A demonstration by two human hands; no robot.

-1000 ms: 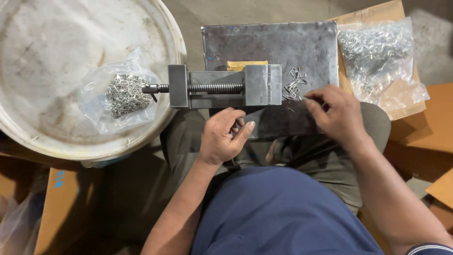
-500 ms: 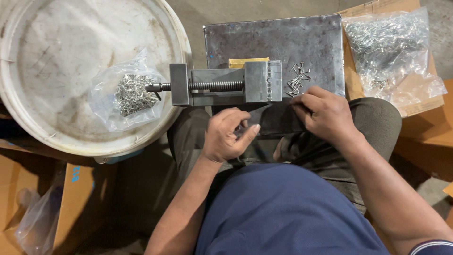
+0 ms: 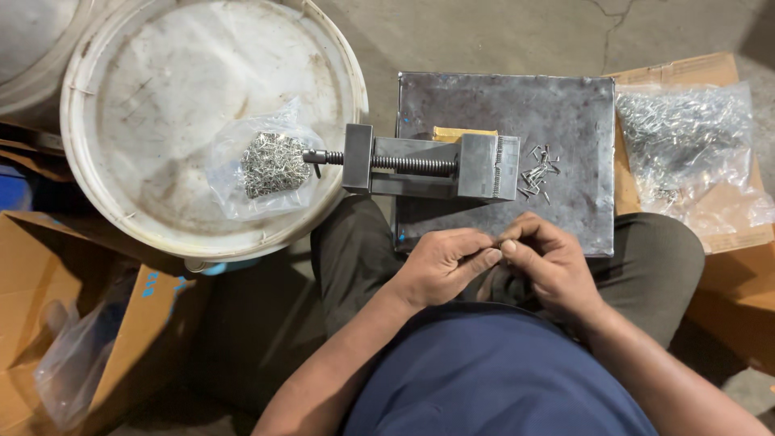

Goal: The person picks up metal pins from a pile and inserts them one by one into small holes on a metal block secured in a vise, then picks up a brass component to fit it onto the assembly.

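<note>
Pinching something tiny between both sets of fingertips, you have your left hand (image 3: 440,262) and right hand (image 3: 553,262) meeting just below the near edge of the steel plate (image 3: 500,105) on your lap. The piece itself is all but hidden where thumb and forefinger close — I can see only a speck of metal at the point where the two hands touch, so I judge it to be one of the small metal pins (image 3: 537,171) like those lying loose on the plate beside the vise (image 3: 432,161). Both hands are closed to a fine pinch on it, the remaining fingers curled under.

A part this small should weigh almost nothing and be stiff, smooth and slippery — easy to flick away or drop into your lap. Take it by its shank between the pads of thumb and forefinger, near the middle, not at the tip.

The vise lies across the plate's left half, its screw handle reaching out over the white bucket lid (image 3: 210,121), where a clear bag of small metal parts (image 3: 270,165) sits. A larger bag of parts (image 3: 686,145) rests on cardboard to your right.
</note>
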